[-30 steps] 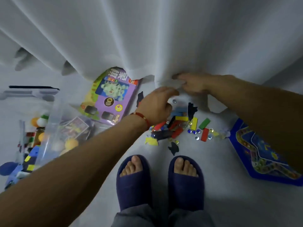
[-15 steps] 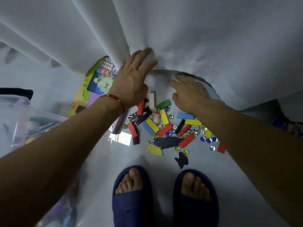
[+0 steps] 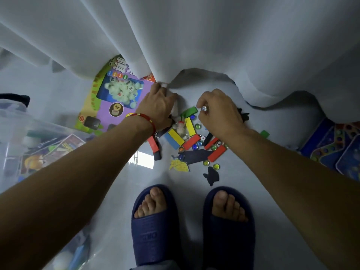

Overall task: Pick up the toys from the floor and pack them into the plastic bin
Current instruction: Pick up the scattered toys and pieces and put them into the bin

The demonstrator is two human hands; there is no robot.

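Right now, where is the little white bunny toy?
In the head view, the bunny toy lies on the floor between the two hands, amid the coloured blocks, touching a yellow block on its right.

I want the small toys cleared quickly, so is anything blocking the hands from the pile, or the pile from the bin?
The white curtain hangs over the pile's far edge; the left hand touches its hem. The right hand already pinches a marble. Nothing visible lies between the toy pile and the plastic bin.

Both forearms bare, no sleeves. Left wrist carries a thin red cord bracelet (image 3: 145,118) with small gold beads. Feet in dark navy open-toe slippers (image 3: 154,227), ribbed uppers, toes exposed. Grey trouser hem (image 3: 155,266) at lower edge.
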